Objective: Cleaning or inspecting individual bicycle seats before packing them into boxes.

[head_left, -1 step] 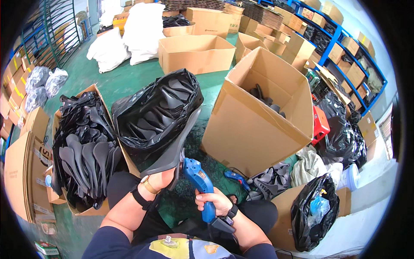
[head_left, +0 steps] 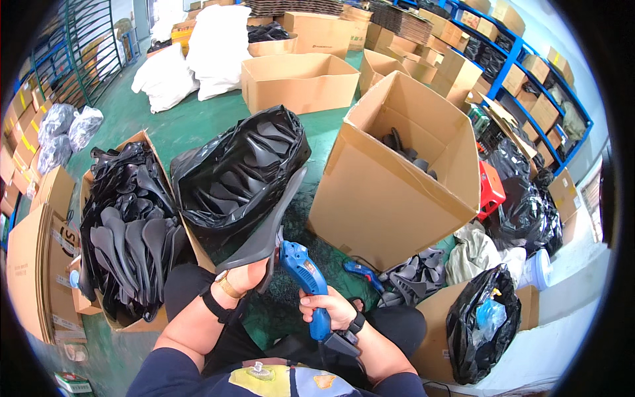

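Near the frame's centre, our left hand (head_left: 246, 274) has hold of a long, dark-grey, saddle-shaped piece (head_left: 266, 231), its fingers mostly hidden beneath. Just right of it, we keep our right hand's (head_left: 336, 309) fingers wrapped around a blue, elongated handheld power tool (head_left: 302, 266), its tip at the piece's edge; we cannot tell whether they touch.
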`<move>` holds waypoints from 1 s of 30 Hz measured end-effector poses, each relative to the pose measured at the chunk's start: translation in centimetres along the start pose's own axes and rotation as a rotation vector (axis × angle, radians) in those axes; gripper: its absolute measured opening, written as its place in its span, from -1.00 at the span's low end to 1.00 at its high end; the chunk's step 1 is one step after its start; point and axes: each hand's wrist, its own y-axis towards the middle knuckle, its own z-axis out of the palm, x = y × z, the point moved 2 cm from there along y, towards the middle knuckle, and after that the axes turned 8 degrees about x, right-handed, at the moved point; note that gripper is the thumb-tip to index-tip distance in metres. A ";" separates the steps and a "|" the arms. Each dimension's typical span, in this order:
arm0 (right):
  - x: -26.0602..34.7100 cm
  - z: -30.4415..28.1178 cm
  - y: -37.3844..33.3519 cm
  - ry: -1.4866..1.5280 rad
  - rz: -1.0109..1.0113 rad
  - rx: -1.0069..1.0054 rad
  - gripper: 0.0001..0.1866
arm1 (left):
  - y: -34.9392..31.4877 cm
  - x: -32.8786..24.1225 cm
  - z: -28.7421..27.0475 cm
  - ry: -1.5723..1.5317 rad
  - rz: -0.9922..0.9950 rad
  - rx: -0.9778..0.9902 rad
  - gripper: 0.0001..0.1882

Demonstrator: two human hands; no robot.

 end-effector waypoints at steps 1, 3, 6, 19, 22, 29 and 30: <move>0.1 0.0 0.0 0.003 -0.008 -0.002 -0.80 | -0.2 0.2 0.1 -0.058 -0.090 -0.038 -0.68; 0.2 -0.1 0.2 0.001 -0.022 -0.023 -0.79 | -0.2 -0.4 0.4 -0.096 -0.107 -0.002 -0.67; 0.6 0.1 0.2 -0.004 -0.039 -0.054 -0.80 | -0.3 -1.4 1.1 -0.124 -0.120 0.075 -0.45; 2.1 0.6 0.3 0.007 -0.121 -0.039 -0.79 | -1.4 -1.6 1.6 -0.135 -0.144 0.236 -0.46; 2.2 0.7 0.2 0.028 -0.131 -0.061 -0.78 | -1.4 -2.5 2.2 -0.178 -0.187 0.173 -0.49; 2.6 -0.2 0.0 -0.076 -0.205 -0.147 -0.77 | -1.7 -2.5 1.9 -0.273 -0.285 0.291 -0.48; 2.9 -0.1 0.0 -0.247 -0.287 -0.253 -0.75 | -1.7 -2.8 1.7 -0.370 -0.344 0.290 -0.47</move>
